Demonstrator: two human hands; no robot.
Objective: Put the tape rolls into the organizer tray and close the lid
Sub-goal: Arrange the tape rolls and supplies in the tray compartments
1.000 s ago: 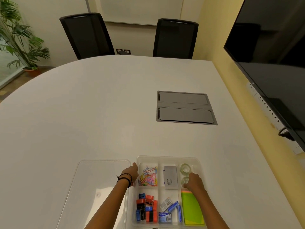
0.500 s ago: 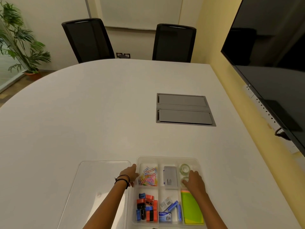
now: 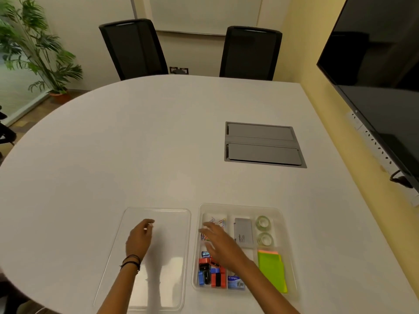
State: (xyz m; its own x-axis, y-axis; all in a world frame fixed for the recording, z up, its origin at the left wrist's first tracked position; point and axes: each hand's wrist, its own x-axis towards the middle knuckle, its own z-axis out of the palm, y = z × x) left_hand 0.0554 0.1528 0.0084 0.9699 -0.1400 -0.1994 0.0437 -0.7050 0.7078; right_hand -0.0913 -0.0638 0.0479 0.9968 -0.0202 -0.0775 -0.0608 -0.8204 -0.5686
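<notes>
Clear lid [image 3: 158,257] and tray [image 3: 240,207], white table [image 3: 136,143], green notes [image 3: 272,270].

Paper clips [image 3: 213,225] half hidden under the blurred right hand [image 3: 218,242]; lid's [image 3: 158,257] near edge faint, barely traceable.

One head-worn wide-angle view looked forward and down from above the white table [image 3: 136,143], close over its near edge, facing two chairs [image 3: 133,48] opposite

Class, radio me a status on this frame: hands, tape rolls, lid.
Left hand over the clear lid, right hand above the organizer tray, both empty. Two tape rolls in far-right compartment. Lid flat on table, tray uncovered. Nothing in the way.
</notes>
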